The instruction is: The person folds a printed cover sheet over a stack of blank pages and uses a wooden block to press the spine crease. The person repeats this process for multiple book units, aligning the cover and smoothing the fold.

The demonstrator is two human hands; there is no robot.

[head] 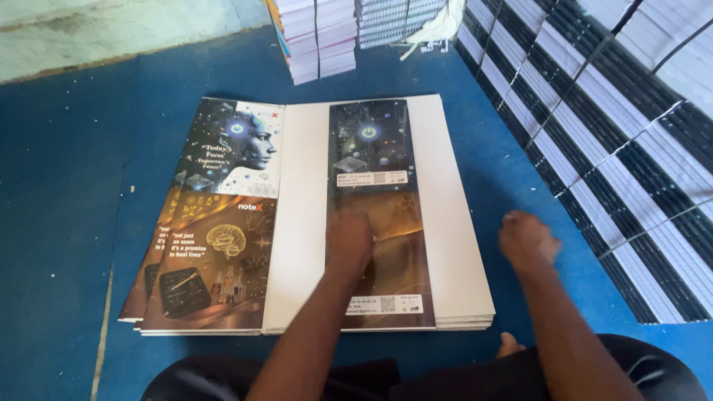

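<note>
While the left hand [349, 241] presses flat, holding nothing, on the printed cover sheet [379, 215] atop the white stack [453, 245] on the blue floor [67, 186], the right hand [527, 241] hovers loosely curled, empty, beside the stack's edge.

The printed cover sheets [215, 245] at centre-left look like glossy coated card — you can see sheen on the dark artwork. The white board [453, 223] beside them is matt, smooth paper. The floor [67, 186] is a blue matt covering, slightly scuffed. Upper right, the bundled stacks [609, 134] show rough-cut paper edges — bound with thin shiny straps.
</note>
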